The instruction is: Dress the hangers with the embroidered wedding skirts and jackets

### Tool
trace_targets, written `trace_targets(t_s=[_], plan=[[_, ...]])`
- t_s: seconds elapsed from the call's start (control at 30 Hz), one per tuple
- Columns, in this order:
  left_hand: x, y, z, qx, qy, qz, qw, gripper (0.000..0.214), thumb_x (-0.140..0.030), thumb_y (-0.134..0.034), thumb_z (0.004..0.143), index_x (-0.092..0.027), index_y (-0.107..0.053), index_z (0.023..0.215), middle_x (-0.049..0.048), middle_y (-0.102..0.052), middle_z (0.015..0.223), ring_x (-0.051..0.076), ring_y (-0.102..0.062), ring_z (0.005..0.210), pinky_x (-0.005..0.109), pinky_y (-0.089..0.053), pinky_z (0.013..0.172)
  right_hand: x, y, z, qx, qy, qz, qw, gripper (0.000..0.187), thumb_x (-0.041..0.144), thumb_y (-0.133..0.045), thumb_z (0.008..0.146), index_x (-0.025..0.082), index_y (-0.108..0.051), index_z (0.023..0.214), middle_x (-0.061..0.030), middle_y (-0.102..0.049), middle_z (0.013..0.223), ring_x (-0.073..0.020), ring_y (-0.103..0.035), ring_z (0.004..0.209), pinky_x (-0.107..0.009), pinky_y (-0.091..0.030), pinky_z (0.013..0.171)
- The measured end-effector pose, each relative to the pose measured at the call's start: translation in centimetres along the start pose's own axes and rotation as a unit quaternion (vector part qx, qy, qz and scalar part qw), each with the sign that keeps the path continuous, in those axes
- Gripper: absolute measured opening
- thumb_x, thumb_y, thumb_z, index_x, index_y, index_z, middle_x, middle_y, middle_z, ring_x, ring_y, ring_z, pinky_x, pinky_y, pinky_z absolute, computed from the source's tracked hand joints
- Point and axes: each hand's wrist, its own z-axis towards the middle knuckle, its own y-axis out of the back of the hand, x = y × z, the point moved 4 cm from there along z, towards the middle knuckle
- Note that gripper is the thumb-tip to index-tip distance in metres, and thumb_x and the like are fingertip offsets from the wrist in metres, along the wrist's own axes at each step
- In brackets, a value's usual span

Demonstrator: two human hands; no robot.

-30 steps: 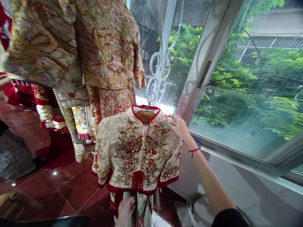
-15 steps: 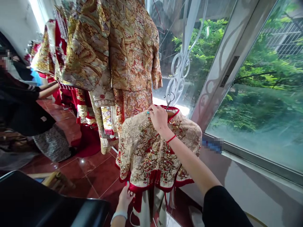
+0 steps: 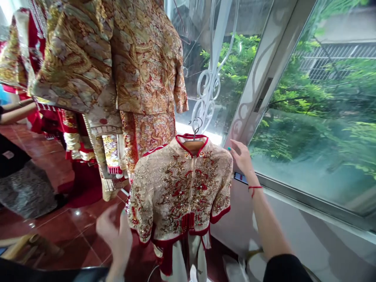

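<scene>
A cream embroidered jacket (image 3: 190, 188) with red trim and gold beadwork hangs on a hanger (image 3: 195, 135), its front turned toward me. Beside the shoulder on the right side of the picture is my right hand (image 3: 242, 158), fingers apart, holding nothing; whether it brushes the cloth I cannot tell. My left hand (image 3: 116, 235), smeared by motion, is just left of the opposite sleeve. Its thumb stands away from the curled fingers, with nothing visible between them. Pale cloth (image 3: 178, 258) shows below the jacket's hem.
Gold brocade garments (image 3: 147, 70) hang at the upper left. Another person's arm (image 3: 17, 109) reaches in at the left edge. A window (image 3: 320, 137) and a white scrolled metal stand (image 3: 207, 90) are on the right. A phone (image 3: 241, 178) lies by the sill; a bamboo piece (image 3: 32, 244) is lower left.
My right hand has left the collar and moved right, beside the shoulder. My left hand has moved from the hem to the left. The jacket's collar shows fully, and the view has shifted right.
</scene>
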Motion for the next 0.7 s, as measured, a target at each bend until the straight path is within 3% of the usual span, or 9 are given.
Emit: trace_targets(t_s=[0.03,0.1,0.13,0.2,0.3,0.43,0.57,0.7], plan=[[-3.6,-0.3,2.7,0.008,-0.09,-0.007,0.996,0.044,-0.051,-0.047,0.086,-0.02,-0.055,0.116,0.0145,-0.058,0.12,0.034,-0.049,0.122,0.056,-0.033,0.11,-2.6,0.5,-0.2,0.006,-0.049,0.045,0.998,0.042,0.048,-0.062,0.082,0.021,-0.069,0.113,-0.012,-0.069,0.118,-0.0276,-0.06,0.112,-0.048,-0.045,0.1],[-9.8,-2.0,7.4,0.09,-0.221,-0.018,0.971,0.048,-0.054,-0.05,0.086,-0.02,-0.061,0.118,0.0134,-0.062,0.124,0.032,-0.049,0.124,0.051,-0.033,0.111,-6.4,0.4,-0.8,0.018,-0.123,0.121,0.985,0.05,0.053,-0.065,0.076,0.017,-0.071,0.111,-0.0147,-0.072,0.115,-0.0276,-0.065,0.106,-0.045,-0.049,0.096],[-11.9,-3.2,9.4,0.141,-0.245,-0.022,0.959,0.05,-0.058,-0.049,0.085,-0.019,-0.065,0.112,0.0132,-0.066,0.119,0.032,-0.054,0.119,0.05,-0.037,0.108,-7.5,0.0,-1.2,0.015,-0.149,0.149,0.977,0.053,0.054,-0.067,0.073,0.016,-0.072,0.11,-0.0154,-0.073,0.112,-0.0272,-0.067,0.102,-0.044,-0.051,0.093],[-13.8,-5.1,12.2,0.226,-0.226,-0.037,0.947,0.06,-0.067,-0.05,0.08,-0.016,-0.071,0.104,0.0137,-0.072,0.11,0.032,-0.062,0.106,0.045,-0.046,0.097,-8.5,-1.0,-1.8,0.002,-0.178,0.174,0.969,0.055,0.053,-0.07,0.068,0.014,-0.074,0.106,-0.0154,-0.074,0.107,-0.026,-0.069,0.094,-0.042,-0.054,0.085],[-13.3,-6.3,14.2,0.243,-0.18,-0.056,0.952,0.067,-0.074,-0.055,0.072,-0.014,-0.075,0.097,0.0133,-0.076,0.101,0.031,-0.066,0.093,0.039,-0.05,0.085,-8.5,-2.0,-2.3,0.0,-0.188,0.175,0.966,0.049,0.053,-0.072,0.063,0.014,-0.077,0.092,-0.0127,-0.077,0.092,-0.0231,-0.069,0.078,-0.037,-0.055,0.072],[-12.4,-6.8,15.7,0.228,-0.154,-0.088,0.957,0.065,-0.074,-0.061,0.065,-0.015,-0.077,0.087,0.0097,-0.076,0.086,0.027,-0.066,0.081,0.034,-0.05,0.074,-8.3,-1.5,-2.3,-0.015,-0.183,0.156,0.971,0.04,0.055,-0.071,0.062,0.016,-0.075,0.07,-0.0072,-0.074,0.069,-0.02,-0.063,0.065,-0.033,-0.051,0.064],[-13.1,-7.8,17.6,0.249,-0.139,-0.1,0.953,0.058,-0.071,-0.068,0.06,-0.017,-0.077,0.079,0.0071,-0.074,0.075,0.023,-0.061,0.069,0.032,-0.049,0.063,-8.1,-0.5,-2.2,-0.019,-0.18,0.134,0.974,0.033,0.05,-0.072,0.062,0.017,-0.073,0.066,-0.0062,-0.072,0.066,-0.0192,-0.06,0.064,-0.031,-0.048,0.062],[-13.1,-8.5,18.1,0.24,-0.136,-0.127,0.953,0.057,-0.067,-0.068,0.063,-0.014,-0.077,0.082,0.008,-0.074,0.079,0.022,-0.061,0.07,0.031,-0.05,0.062,-7.8,-0.2,-2.3,0.008,-0.185,0.14,0.973,0.035,0.051,-0.071,0.064,0.017,-0.073,0.069,-0.0069,-0.072,0.067,-0.0184,-0.06,0.062,-0.031,-0.048,0.061]])
